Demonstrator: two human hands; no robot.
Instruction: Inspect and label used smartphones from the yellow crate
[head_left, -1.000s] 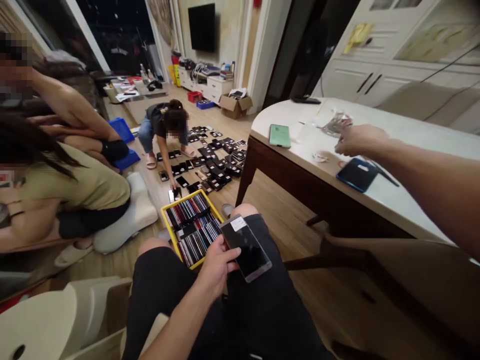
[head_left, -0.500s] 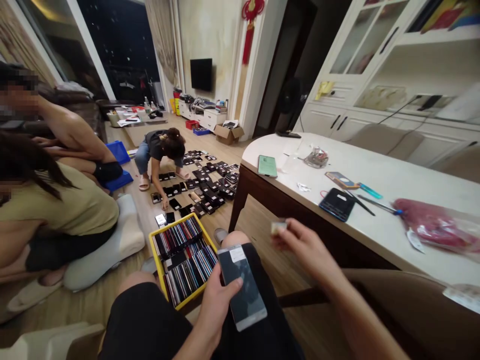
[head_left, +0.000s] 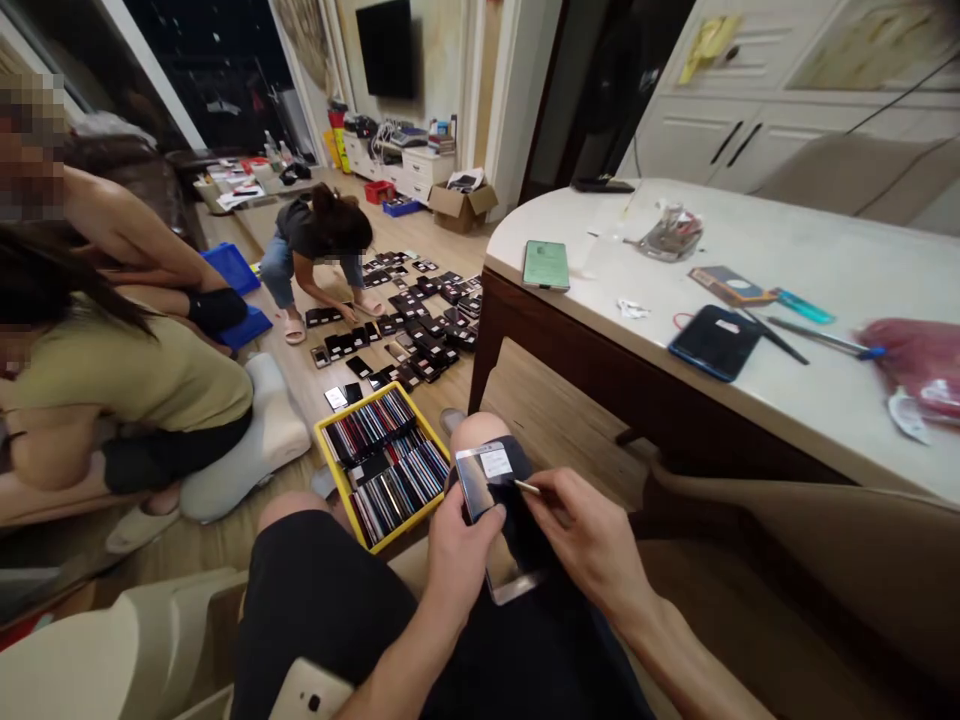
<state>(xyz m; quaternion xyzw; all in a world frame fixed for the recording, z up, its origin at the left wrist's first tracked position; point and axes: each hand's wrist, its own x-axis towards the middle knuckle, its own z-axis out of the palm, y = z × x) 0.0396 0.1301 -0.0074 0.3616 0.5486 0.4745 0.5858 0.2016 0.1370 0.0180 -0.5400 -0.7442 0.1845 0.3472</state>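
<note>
My left hand point(head_left: 466, 545) is closed around a smartphone point(head_left: 516, 550), its thumb lying across the screen. A white label point(head_left: 496, 461) sticks near the phone's top end. Close to the phone's right edge, my right hand point(head_left: 581, 530) pinches a small, thin, pale card-like piece point(head_left: 528, 488), seen nearly edge-on; whether it touches the phone I cannot tell. Just past my knees stands a yellow crate point(head_left: 365, 533) packed with rows of upright phones point(head_left: 397, 500). Another pale phone point(head_left: 311, 690) shows at the bottom edge, beside my left forearm.
Right of me is a white table point(head_left: 600, 300) bearing a green-screened phone point(head_left: 546, 264), a dark phone point(head_left: 715, 342) and a pen point(head_left: 825, 338). Many phones point(head_left: 427, 325) cover the floor ahead, where a person point(head_left: 319, 240) bends over them. Two people sit at left.
My right hand has brought the small piece from out by the table to the phone's right edge. The phone is tilted differently. My view has turned downward. The bending person's arm has shifted.
</note>
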